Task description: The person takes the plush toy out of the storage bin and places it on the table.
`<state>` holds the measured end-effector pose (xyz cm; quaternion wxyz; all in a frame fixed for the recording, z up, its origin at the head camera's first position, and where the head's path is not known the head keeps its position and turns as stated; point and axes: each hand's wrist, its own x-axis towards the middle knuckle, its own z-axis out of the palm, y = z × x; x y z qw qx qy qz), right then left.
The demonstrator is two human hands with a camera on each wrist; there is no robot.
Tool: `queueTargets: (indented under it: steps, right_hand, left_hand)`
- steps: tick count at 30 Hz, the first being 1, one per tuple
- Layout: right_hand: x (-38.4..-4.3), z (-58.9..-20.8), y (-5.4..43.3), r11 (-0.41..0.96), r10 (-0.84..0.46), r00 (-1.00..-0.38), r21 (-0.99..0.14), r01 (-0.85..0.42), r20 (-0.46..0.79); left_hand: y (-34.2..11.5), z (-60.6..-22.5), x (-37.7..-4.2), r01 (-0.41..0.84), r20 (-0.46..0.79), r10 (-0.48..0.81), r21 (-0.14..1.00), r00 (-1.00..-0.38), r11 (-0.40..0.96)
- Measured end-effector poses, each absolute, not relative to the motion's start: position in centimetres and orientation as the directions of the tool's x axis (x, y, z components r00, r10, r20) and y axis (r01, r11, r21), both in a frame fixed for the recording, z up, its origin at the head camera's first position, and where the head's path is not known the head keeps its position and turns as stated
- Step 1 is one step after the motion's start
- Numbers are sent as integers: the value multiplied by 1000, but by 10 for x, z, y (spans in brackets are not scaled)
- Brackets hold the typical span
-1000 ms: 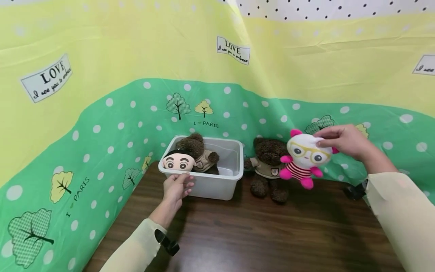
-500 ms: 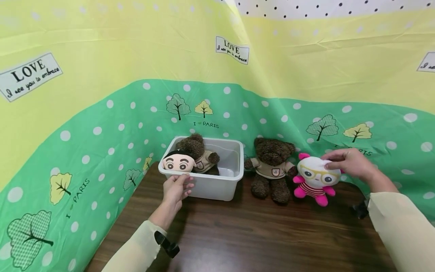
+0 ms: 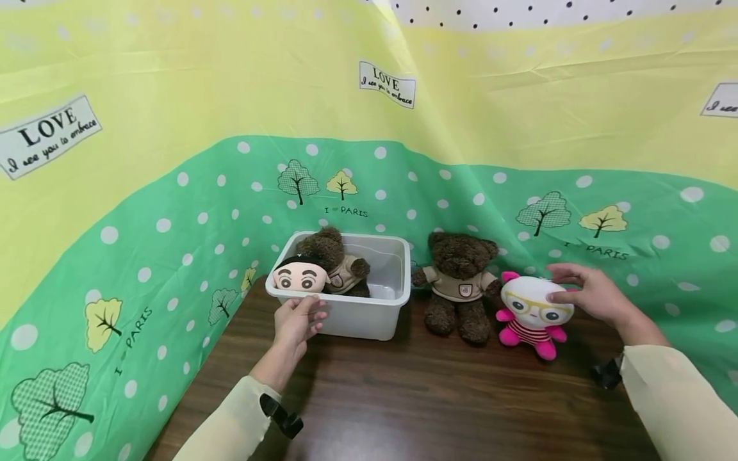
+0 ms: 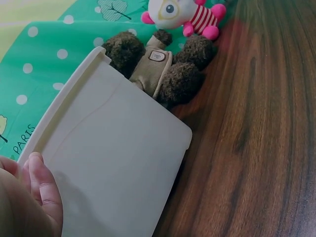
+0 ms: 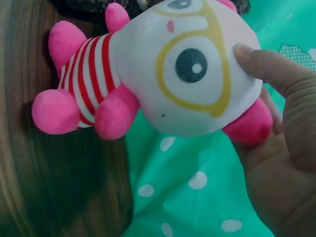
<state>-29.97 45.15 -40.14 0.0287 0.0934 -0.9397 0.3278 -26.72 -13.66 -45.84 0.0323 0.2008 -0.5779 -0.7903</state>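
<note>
In the head view, my right hand (image 3: 594,298) is at the head of a pink and white plush panda (image 3: 536,312) with yellow glasses and a striped body. Its thumb presses the front of the white head, while the other fingers lie behind it, partly hidden in the right wrist view. The panda sits upright on the table, right of a dark brown teddy bear (image 3: 459,288) in a tan shirt. My left hand (image 3: 294,326) grips the front rim of a light grey plastic bin (image 3: 360,318), thumb at the rim and fingers against the outer wall.
Inside the bin are another brown teddy bear (image 3: 346,272) and a black-haired doll (image 3: 300,280) whose face shows over the rim. A dark wood table (image 3: 432,397) carries everything. Green and yellow printed cloth (image 3: 461,128) hangs behind and to the left.
My right hand has lowered the panda and shifted it rightward, from in front of the teddy bear's side down onto the table beside it. My left hand has stayed at the bin's rim.
</note>
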Motion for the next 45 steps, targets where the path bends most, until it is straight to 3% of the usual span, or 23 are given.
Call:
queueTargets:
  steps: [8, 23, 32, 40, 45]
  right_hand:
    - [-292, -418, 452, 728, -61, -997, -681, -80, 52]
    - [-275, -459, 447, 605, 81, -995, -796, 8, 52]
    - [-273, -466, 448, 413, 82, -995, -910, -16, 55]
    - [-282, -465, 449, 105, 210, -978, -994, 27, -5]
    - [-295, -459, 458, -72, 208, -978, -997, -1, -14]
  left_hand:
    - [-140, -461, -266, -182, -281, -289, 928, -915, -326]
    - [-140, -461, -265, -188, -286, -288, 927, -914, -325]
    - [-137, -460, -265, -190, -286, -285, 928, -915, -321]
    - [-136, -461, -266, -186, -278, -287, 932, -916, -311]
    - [-136, -462, -267, -189, -279, -287, 933, -916, -306]
